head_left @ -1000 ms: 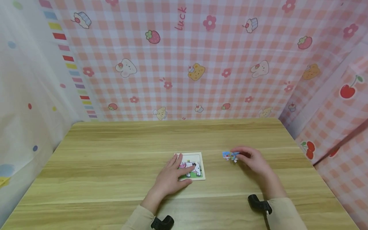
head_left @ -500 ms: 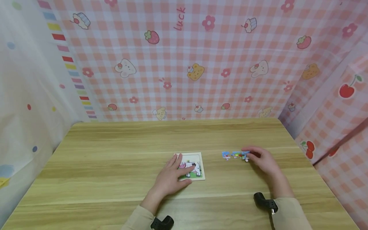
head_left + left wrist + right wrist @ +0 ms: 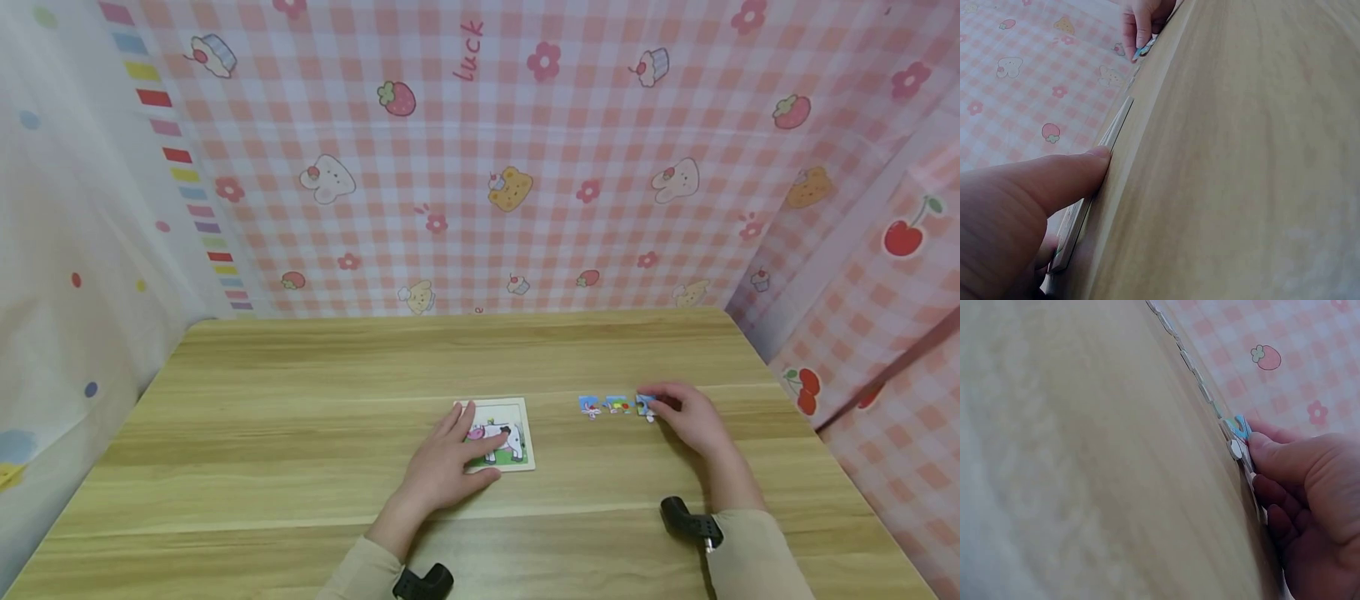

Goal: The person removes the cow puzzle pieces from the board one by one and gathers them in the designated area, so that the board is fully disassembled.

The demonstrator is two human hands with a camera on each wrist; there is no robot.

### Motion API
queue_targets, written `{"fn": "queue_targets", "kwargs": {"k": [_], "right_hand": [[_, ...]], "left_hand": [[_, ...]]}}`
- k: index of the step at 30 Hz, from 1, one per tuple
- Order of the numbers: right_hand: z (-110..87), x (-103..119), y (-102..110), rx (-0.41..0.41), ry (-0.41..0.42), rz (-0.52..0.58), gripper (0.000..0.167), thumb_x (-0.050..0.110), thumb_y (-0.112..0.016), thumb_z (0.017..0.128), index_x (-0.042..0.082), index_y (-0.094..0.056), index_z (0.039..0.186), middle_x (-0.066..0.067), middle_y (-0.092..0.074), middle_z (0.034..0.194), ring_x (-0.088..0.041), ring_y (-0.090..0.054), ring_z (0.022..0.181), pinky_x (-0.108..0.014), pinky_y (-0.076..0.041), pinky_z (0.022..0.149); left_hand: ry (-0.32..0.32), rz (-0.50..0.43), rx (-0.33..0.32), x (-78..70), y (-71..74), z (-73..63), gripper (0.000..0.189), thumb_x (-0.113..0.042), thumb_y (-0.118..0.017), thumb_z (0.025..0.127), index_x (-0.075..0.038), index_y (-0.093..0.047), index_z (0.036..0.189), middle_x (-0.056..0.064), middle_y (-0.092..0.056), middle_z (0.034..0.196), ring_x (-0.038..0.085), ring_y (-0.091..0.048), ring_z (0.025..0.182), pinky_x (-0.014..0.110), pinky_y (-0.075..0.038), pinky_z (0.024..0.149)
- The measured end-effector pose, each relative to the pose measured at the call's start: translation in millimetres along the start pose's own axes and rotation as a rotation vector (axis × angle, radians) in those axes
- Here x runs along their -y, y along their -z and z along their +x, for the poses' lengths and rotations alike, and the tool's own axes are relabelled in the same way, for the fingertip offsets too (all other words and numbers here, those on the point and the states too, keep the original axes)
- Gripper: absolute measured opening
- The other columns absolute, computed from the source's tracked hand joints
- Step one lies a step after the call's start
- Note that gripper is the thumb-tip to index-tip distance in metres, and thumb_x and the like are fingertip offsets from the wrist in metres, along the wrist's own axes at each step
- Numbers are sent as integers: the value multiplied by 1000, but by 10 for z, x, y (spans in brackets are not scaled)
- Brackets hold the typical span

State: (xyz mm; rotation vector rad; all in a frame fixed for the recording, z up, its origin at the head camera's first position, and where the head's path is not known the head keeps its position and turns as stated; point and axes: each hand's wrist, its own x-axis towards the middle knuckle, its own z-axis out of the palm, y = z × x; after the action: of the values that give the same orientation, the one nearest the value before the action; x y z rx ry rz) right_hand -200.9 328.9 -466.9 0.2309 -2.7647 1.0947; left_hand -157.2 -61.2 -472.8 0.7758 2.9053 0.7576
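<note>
A square, pale-framed puzzle board with a cow picture [image 3: 516, 432], flat on the wood-grain tabletop [image 3: 300, 467], is touched by the left hand [image 3: 447, 457], its fingers spread apart. A small blue jigsaw piece [image 3: 643, 406] is pinched between the right hand's [image 3: 688, 417] thumb and fingers, just beside two multicoloured pieces [image 3: 588, 405].

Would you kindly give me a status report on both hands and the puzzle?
Left hand resting on puzzle. Right hand pinching one piece. Other pieces to its left. No obstruction seen.
</note>
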Motion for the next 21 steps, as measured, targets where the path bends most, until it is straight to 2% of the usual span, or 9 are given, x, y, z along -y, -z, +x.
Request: {"fn": "queue_targets", "kwargs": {"k": [7,21], "right_hand": [[20,-10,-26,-24,15,-42,17,6,-67,93,0,-74,108,-16,-68,103,-22,-58,95,-26,-47,81],[40,9,-30,-9,1,-82,16,4,-68,92,0,-73,106,-16,-64,103,-28,-58,95,-36,-47,81]], "left_hand": [[-2,2,-1,-1,-2,-1,48,-44,-67,91,-32,-61,137,22,-27,160,40,-20,149,56,-25,119],[-4,6,-7,3,-3,0,48,-45,-67,91,-32,-61,137,22,-27,160,41,-20,149,58,-23,119]]}}
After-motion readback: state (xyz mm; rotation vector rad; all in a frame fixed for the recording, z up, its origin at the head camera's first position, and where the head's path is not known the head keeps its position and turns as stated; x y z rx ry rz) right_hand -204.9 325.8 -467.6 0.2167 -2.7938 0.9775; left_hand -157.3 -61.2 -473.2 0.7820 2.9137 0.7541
